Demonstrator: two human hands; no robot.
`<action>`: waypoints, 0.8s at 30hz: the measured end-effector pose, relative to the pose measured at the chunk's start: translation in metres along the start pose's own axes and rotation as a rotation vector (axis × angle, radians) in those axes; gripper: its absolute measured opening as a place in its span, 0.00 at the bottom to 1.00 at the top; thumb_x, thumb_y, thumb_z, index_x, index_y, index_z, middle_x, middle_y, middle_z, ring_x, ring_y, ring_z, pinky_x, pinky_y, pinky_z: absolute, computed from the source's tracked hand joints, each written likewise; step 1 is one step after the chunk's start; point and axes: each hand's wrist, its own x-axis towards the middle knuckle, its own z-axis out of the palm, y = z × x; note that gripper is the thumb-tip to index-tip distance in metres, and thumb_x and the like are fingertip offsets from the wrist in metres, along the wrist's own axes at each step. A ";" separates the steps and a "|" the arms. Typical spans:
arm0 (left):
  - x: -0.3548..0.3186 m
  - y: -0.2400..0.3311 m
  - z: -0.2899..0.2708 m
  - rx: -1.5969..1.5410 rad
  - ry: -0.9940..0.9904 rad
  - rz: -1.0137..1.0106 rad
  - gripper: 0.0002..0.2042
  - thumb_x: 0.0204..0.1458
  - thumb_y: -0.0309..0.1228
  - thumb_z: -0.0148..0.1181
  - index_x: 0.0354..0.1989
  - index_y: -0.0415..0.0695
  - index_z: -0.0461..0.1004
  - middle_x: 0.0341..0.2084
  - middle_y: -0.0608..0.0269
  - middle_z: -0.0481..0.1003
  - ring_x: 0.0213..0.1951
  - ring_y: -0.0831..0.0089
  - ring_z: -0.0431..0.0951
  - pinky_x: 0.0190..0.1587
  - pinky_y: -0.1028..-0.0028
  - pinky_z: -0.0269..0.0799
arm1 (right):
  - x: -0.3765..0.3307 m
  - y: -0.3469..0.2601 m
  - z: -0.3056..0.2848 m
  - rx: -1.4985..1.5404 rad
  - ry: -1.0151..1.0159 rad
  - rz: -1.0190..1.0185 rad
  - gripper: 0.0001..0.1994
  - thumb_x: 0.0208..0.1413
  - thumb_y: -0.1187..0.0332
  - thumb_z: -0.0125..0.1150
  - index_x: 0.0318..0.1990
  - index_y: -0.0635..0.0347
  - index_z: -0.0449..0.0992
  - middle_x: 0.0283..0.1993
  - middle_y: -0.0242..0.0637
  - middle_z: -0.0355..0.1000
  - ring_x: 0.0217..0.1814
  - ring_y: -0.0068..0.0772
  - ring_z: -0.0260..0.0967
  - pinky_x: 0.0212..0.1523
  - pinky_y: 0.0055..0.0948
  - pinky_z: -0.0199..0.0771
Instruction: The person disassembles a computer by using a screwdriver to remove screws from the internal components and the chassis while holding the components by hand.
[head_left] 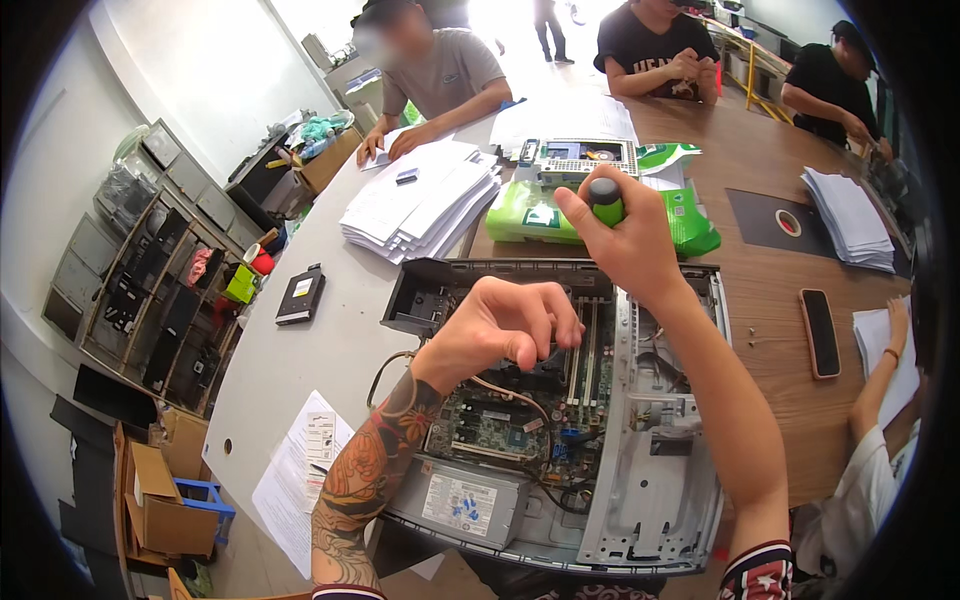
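An opened desktop computer case [655,480] lies flat in front of me, its circuit board [500,425] exposed. Over the board hovers my left hand [505,325], fingers loosely curled with the thumb apart from them; nothing shows in it. My right hand [630,225], raised above the case's far edge, is closed round a screwdriver [606,200] with a green and black handle; its shaft is hidden. Several small blue pieces [466,508] rest on the labelled power supply [460,495] at the near left of the case. Memory slots [590,350] run beside my left fingers.
Behind the case are a green package [525,212] and a metal drive cage [580,160]. Paper stacks [420,200], a black drive [300,295], printed sheets [300,480], a phone [820,333] and tiny screws [753,338] lie around. Other people [440,75] sit at the table.
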 end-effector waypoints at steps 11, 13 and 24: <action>0.001 0.003 0.011 -0.060 -0.058 -0.079 0.22 0.38 0.52 0.73 0.18 0.44 0.76 0.29 0.61 0.73 0.39 0.63 0.74 0.56 0.53 0.69 | -0.001 0.000 0.002 0.004 -0.010 -0.016 0.14 0.56 0.63 0.65 0.27 0.65 0.71 0.18 0.40 0.69 0.18 0.30 0.63 0.24 0.33 0.64; 0.003 0.005 0.010 -0.065 -0.066 -0.073 0.22 0.38 0.52 0.72 0.18 0.44 0.76 0.29 0.61 0.72 0.39 0.63 0.74 0.55 0.53 0.69 | 0.002 0.000 0.001 0.004 -0.016 -0.021 0.15 0.56 0.64 0.65 0.27 0.65 0.71 0.17 0.40 0.67 0.18 0.30 0.61 0.23 0.33 0.64; 0.001 0.000 0.009 -0.028 -0.087 0.007 0.23 0.48 0.53 0.66 0.17 0.44 0.76 0.23 0.63 0.76 0.38 0.64 0.75 0.53 0.54 0.71 | -0.001 0.002 0.005 -0.008 -0.021 -0.024 0.15 0.56 0.63 0.65 0.27 0.65 0.71 0.16 0.40 0.66 0.17 0.31 0.61 0.23 0.33 0.63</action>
